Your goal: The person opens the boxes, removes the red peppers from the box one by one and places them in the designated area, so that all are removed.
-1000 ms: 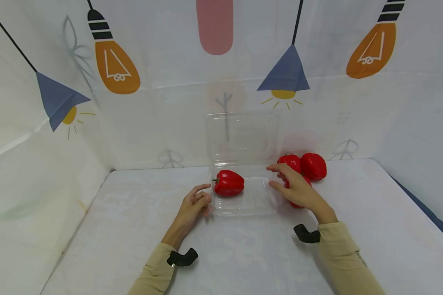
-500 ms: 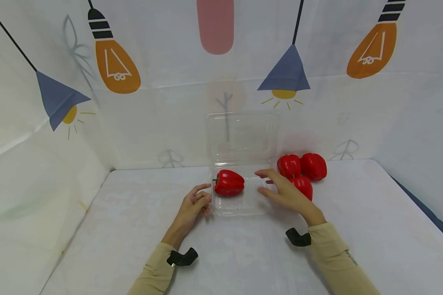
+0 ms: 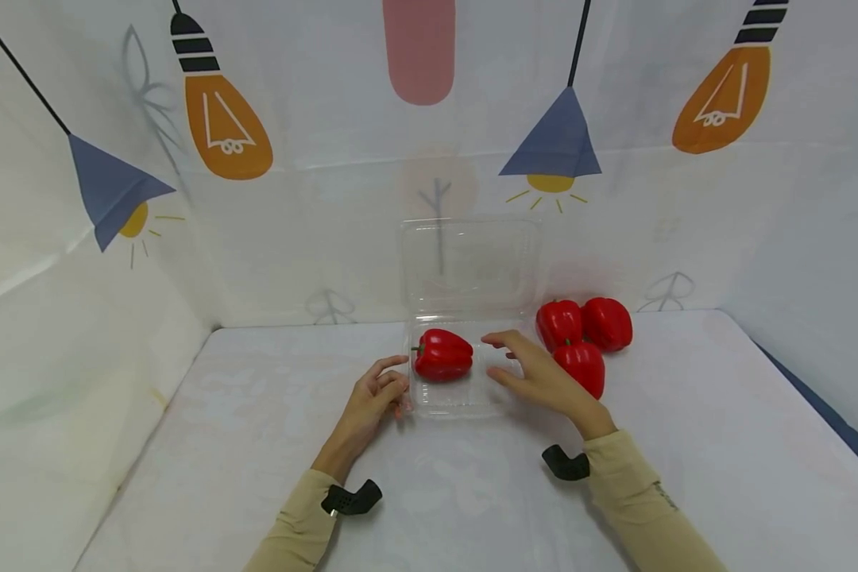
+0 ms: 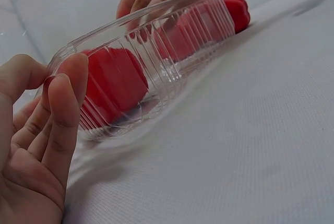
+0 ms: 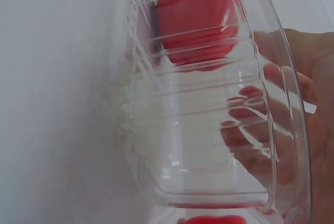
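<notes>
A clear plastic clamshell container (image 3: 473, 401) lies on the table with its lid (image 3: 479, 266) raised at the back. One red bell pepper (image 3: 443, 356) lies on its side in the left part of the tray, its green stem pointing left. My left hand (image 3: 367, 405) pinches the container's left rim, as the left wrist view shows. Over the right part of the tray, my right hand (image 3: 539, 380) hovers with loosely bent fingers and holds nothing. In the right wrist view the right fingers (image 5: 250, 135) show through the clear wall, below the pepper (image 5: 198, 23).
Three more red bell peppers sit close together right of the container: a back left pepper (image 3: 559, 323), a back right pepper (image 3: 607, 324) and a front pepper (image 3: 581, 368). A white printed curtain (image 3: 307, 214) hangs behind the white table (image 3: 272, 397).
My right hand has moved left, away from the peppers beside the container and further over the tray. The left hand and the pepper in the tray stay put.
</notes>
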Demonstrator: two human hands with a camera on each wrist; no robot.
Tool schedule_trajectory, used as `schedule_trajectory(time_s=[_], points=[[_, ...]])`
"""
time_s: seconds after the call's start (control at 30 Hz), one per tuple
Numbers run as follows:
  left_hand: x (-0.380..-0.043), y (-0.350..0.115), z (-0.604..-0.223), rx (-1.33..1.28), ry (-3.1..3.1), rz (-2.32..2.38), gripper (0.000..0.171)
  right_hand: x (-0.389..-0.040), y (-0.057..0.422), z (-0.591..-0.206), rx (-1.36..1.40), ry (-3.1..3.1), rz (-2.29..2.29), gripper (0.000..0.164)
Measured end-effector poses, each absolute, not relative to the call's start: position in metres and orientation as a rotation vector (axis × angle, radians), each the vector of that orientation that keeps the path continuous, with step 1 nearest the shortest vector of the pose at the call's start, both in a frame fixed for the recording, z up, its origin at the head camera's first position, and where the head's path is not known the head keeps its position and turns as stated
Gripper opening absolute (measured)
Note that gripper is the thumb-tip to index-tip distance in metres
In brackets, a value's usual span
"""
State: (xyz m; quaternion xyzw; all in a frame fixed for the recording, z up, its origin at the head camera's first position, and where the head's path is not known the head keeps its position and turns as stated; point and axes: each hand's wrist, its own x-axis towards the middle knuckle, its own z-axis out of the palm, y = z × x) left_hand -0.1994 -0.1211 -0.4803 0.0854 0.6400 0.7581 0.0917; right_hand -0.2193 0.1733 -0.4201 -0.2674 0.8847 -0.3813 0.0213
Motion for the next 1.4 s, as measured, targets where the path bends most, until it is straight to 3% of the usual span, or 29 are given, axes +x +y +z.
schedule_trajectory(time_s=[1.4], points=[[-0.201, -0.123, -0.479, 0.246, 1.883, 2.245, 0.042, -0.242, 0.106, -0.426, -0.799, 2.746, -1.082, 0.084]])
